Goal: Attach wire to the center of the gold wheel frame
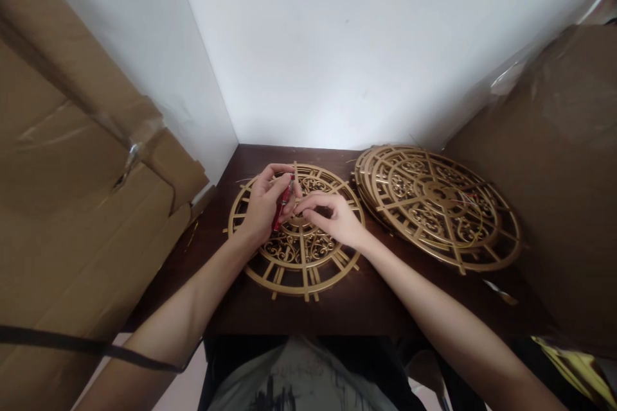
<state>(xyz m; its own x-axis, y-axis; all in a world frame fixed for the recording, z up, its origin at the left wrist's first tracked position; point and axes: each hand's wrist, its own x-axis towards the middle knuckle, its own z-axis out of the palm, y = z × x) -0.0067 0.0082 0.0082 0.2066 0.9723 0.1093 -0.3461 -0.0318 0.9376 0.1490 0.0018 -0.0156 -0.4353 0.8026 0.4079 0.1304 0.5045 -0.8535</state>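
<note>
A round gold openwork clock-face frame (pixel 304 286) with scrollwork and bars around its ring lies flat on the dark table. Over its middle, my left hand (pixel 272 199) is closed round a slim, shiny red tool (pixel 282 207); the fingers cover part of it, so its exact kind does not show. Close by on the right, my right hand (pixel 332 215) has thumb and forefinger pinched together above the hub of the frame. Whatever lies between those fingertips is too small to make out.
Several similar gold frames (pixel 436 189) are stacked on the right, with thin yellow wire on top. A small tool with a pale blade (pixel 501 293) lies in front of them. Cardboard (pixel 72 205) stands at left, more cardboard (pixel 544 173) at right, and a white wall (pixel 337 45) behind.
</note>
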